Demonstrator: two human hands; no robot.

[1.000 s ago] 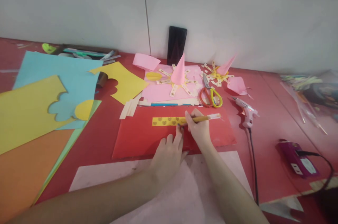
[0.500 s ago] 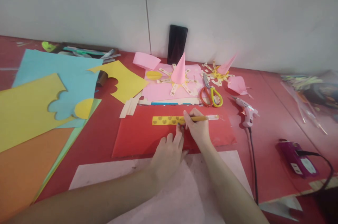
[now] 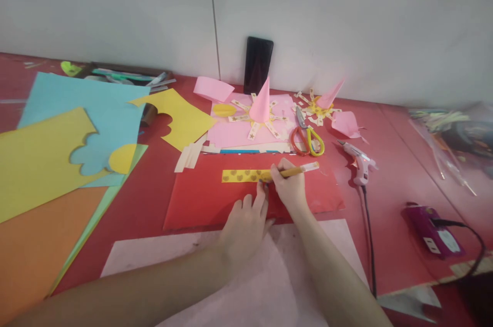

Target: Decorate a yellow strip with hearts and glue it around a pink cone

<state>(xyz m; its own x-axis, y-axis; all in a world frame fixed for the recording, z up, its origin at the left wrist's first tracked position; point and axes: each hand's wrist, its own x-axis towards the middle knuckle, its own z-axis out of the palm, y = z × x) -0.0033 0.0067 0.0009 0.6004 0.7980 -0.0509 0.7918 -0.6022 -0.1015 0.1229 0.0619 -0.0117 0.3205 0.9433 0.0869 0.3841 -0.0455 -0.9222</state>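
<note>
A yellow paper strip (image 3: 242, 176) with drawn brown hearts lies on a red sheet (image 3: 200, 206). My right hand (image 3: 289, 187) grips a gold-coloured pen (image 3: 292, 171), its tip at the strip's right part and its clear end pointing right. Below the strip, my left hand (image 3: 246, 224) lies with fingers stretched out, the fingertips touching the lower edge near the pen tip. Part of the strip's right end is hidden by my right hand. Scissors (image 3: 308, 137) with a red and a yellow handle rest just beyond.
A pink glue gun (image 3: 361, 162) lies at right, its cord running toward me; a purple power box (image 3: 433, 232) sits farther right. Pink paper cones (image 3: 262, 103) with strips stand behind. Coloured sheets (image 3: 38, 157) cover the left. A phone (image 3: 259, 64) leans against the wall.
The pen has tilted slightly, its rear end rising a little, and my right fingers have shifted slightly right. My left hand and the strip stay in place.
</note>
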